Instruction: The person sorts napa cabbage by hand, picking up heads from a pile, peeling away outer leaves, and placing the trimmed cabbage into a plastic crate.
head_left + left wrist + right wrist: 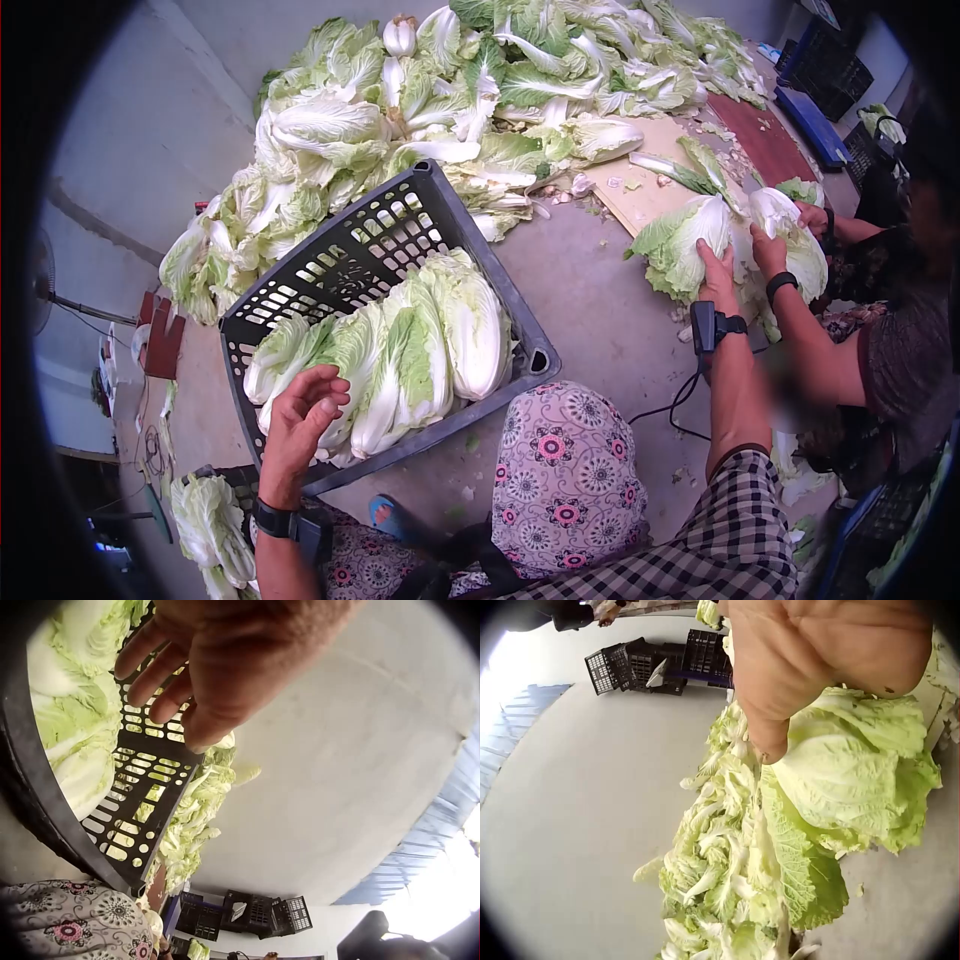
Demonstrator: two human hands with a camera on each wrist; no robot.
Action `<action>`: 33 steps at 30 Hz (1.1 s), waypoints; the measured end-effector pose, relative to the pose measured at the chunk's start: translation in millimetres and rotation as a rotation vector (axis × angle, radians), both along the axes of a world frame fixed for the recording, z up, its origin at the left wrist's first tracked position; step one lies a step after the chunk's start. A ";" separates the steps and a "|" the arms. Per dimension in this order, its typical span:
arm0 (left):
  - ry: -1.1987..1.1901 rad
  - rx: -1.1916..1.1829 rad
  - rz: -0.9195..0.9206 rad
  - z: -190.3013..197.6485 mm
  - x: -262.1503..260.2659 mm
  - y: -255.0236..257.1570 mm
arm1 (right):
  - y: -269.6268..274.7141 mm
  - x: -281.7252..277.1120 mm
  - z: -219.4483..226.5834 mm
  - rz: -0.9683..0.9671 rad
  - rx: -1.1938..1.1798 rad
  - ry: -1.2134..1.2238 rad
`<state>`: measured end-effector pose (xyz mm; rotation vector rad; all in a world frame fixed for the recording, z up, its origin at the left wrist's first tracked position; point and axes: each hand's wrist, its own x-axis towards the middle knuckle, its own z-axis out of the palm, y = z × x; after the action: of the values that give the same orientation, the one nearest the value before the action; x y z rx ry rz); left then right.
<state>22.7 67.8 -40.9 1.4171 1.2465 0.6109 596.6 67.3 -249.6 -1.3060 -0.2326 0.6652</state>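
My left hand [303, 410] hovers over the near end of a black plastic crate [330, 270], fingers loosely curled and holding nothing. Several napa cabbages [440, 330] lie side by side in the crate. In the left wrist view the left hand [217, 667] hangs above the crate's slotted wall [142, 817] and the cabbages [67, 727]. My right hand [714, 270] reaches far right and grips a leafy napa cabbage [676, 245] on the grey table. The right wrist view shows that hand [817, 652] clasped over the cabbage's top [847, 772].
A big pile of cabbages [450, 90] fills the back of the table, beside a wooden cutting board [650, 185]. Another person's hands [770, 250] hold a second cabbage [797, 235] right next to mine. Black crates [830, 70] stand at the far right; a fan [40, 280] stands left.
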 end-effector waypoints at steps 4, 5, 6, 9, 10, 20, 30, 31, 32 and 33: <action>0.026 -0.037 -0.052 -5.4 8.9 0.3 | -10.2 18.7 -28.1 -0.026 -0.416 -0.311; 0.030 -0.039 -0.069 -5.5 11.7 -0.5 | -9.4 24.3 -47.4 0.031 -0.411 -0.265; 0.027 -0.038 -0.077 -5.0 12.2 -0.9 | -8.4 27.0 -64.2 0.086 -0.405 -0.216; 0.037 -0.033 -0.070 -6.6 7.0 -1.2 | -9.1 -7.1 -23.7 0.119 -0.342 -0.147; 0.047 -0.018 -0.085 -6.4 5.5 -1.5 | -7.1 -16.2 -12.4 0.132 -0.315 -0.171; 0.251 0.163 -0.214 -9.7 -21.8 -0.8 | 3.2 -137.6 142.9 0.668 -0.033 -0.295; 0.835 0.392 0.021 13.5 -134.2 28.0 | -46.4 -238.8 235.5 1.194 0.048 -0.562; 0.891 0.319 0.019 13.8 -141.2 27.9 | -47.6 -247.5 240.8 1.232 0.058 -0.553; 0.934 0.318 -0.011 9.6 -148.3 28.2 | -48.7 -256.8 245.3 1.242 0.072 -0.581; 0.921 0.361 -0.014 -5.2 -158.4 29.1 | -49.0 -266.7 250.3 1.266 0.085 -0.590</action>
<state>-135.7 96.9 -46.1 2.1251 1.8876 0.1440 329.9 18.3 0.7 -1.1390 -1.6315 1.2644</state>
